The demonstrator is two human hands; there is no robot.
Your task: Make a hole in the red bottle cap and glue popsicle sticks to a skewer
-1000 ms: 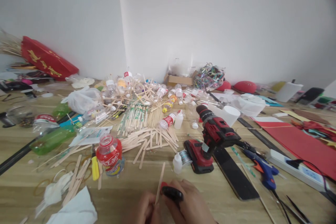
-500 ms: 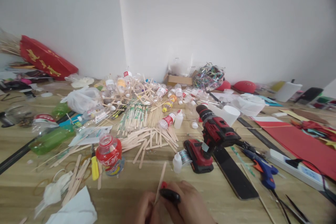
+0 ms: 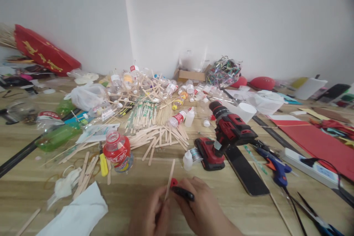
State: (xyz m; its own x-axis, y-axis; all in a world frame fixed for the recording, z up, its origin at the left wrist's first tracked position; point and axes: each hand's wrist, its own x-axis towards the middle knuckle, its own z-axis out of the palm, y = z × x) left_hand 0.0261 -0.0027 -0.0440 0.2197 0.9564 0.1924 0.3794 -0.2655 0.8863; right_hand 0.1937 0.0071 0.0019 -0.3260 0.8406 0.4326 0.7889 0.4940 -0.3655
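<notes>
Though blurry, seemingly tool (image 3: 183, 193) beside stick (image 3: 170, 177)

Pale tan stick (image 3: 170, 177), black handle (image 3: 183, 193), red-and-black drill (image 3: 233, 127), green bottle (image 3: 57, 138)

Plain whitish wall (image 3: 221, 14) across upper frame, w/ vert. edge (image 3: 128, 14) left of ctr. Soft light, brightest approx. upper mid; far upper R corner dark. Lt.-brown wood-grain table (image 3: 120, 201) spans lower half.
</notes>
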